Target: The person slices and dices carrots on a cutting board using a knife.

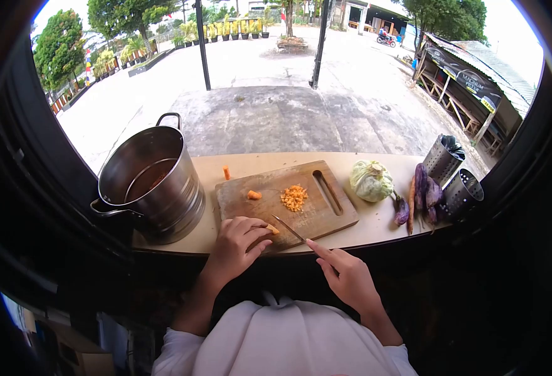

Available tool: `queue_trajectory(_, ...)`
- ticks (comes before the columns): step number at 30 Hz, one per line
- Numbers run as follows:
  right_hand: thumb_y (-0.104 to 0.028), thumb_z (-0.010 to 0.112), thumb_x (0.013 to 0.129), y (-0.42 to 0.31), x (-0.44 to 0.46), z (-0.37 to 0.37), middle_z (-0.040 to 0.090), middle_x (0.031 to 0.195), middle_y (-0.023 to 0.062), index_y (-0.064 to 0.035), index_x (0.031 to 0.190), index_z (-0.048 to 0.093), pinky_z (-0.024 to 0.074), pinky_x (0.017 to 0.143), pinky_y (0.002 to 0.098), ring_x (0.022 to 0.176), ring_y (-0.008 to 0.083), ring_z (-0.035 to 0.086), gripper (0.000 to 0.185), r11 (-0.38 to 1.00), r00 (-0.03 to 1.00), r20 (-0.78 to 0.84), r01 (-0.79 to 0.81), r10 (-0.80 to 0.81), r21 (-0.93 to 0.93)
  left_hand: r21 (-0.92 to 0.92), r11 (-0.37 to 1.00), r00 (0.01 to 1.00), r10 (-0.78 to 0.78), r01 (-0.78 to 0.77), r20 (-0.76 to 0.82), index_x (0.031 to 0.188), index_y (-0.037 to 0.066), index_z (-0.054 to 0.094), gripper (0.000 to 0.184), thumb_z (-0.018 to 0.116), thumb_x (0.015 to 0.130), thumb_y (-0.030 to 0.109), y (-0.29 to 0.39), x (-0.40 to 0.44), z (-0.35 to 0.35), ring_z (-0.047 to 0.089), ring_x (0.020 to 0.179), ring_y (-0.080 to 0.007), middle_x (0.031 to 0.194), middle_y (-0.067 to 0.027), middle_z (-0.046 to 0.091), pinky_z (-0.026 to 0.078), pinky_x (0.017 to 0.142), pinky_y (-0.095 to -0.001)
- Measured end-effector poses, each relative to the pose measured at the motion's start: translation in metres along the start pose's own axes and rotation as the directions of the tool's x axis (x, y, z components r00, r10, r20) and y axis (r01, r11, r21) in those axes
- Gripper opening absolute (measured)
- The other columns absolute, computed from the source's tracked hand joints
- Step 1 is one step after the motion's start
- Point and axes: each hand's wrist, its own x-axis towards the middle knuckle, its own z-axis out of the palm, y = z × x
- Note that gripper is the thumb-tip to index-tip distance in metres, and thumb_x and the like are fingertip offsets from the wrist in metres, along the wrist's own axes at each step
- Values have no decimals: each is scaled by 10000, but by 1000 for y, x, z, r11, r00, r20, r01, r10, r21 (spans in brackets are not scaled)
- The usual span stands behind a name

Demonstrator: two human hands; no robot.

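On the wooden cutting board (244, 194) lies a heap of diced carrot (294, 198), with a short carrot chunk (254, 195) to its left. My left hand (239, 245) rests at the board's near edge, fingers bent over a piece of carrot (272, 229) and pressing on it. In my right hand (344, 270) is a knife (288, 228), its handle hidden by the fingers and its blade pointing up and left, the tip close to that carrot piece. Another carrot stub (226, 172) is on the table beyond the board's far left corner.
A large steel pot (188, 207) with reddish contents stands left of the board. To the right are a cabbage (371, 180), purple eggplants (420, 186), a whole carrot (411, 205) and two perforated metal holders (462, 196). The table's (367, 219) near edge runs just below the board.
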Motion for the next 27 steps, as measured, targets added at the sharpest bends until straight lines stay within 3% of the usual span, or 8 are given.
queue_trajectory(6,-119,631,983,-7,-1,3,585,779,94,-273,1490,571,536,581,403,629,282,636,532,995,997,76,23,-16,-92,155,988,999,16,-9,-47,1134,101,744,378,762,896,395,0,-10,13,577,1146,-206,1208,12,669,385,1015,-433)
queue_trajectory(17,-117,649,963,-11,-1,1,548,789,68,-273,1479,581,525,525,376,571,257,616,543,974,990,135,73,-44,-214,163,986,995,-8,24,-97,1136,121,707,386,774,883,404,2,-12,22,573,1133,-204,1207,23,667,378,1006,-436)
queue_trajectory(27,-117,637,973,-12,10,5,582,814,87,-263,1485,574,534,557,385,601,273,631,536,960,985,172,76,-30,-268,161,986,994,-15,32,-105,1157,123,704,402,779,881,406,1,-15,25,572,1136,-203,1196,12,662,381,1012,-429)
